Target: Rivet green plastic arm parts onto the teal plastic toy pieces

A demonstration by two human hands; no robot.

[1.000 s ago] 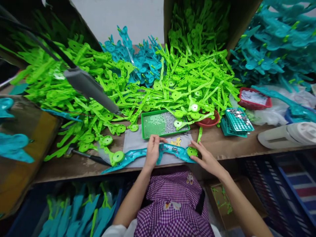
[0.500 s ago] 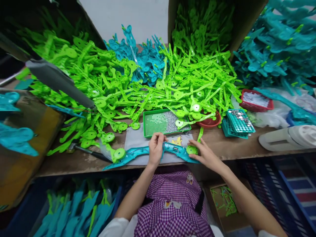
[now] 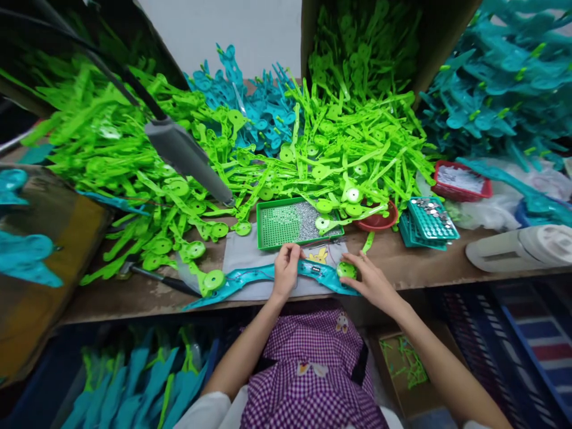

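Observation:
A long teal curved plastic shell, bow-like, lies across the grey cloth at the table's front edge, with thin wires and a small dark metal part inside it. My left hand is closed in a pinch over the shell's middle; what sits between the fingertips is hidden. At the shell's right end, my right hand has thumb and fingers around the round head of a lime-green arm piece. Another lime-green round piece sits on the shell's left end.
A green tray of small screws stands just beyond the hands. A grey electric screwdriver hangs at left. Heaped lime-green pieces fill the back. A hammer, teal trays, a red bowl and a bottle lie around.
The hanging screwdriver has swung right, towards the screw tray. My left hand has shifted slightly along the shell, still pinched. My right hand stays on the green round head.

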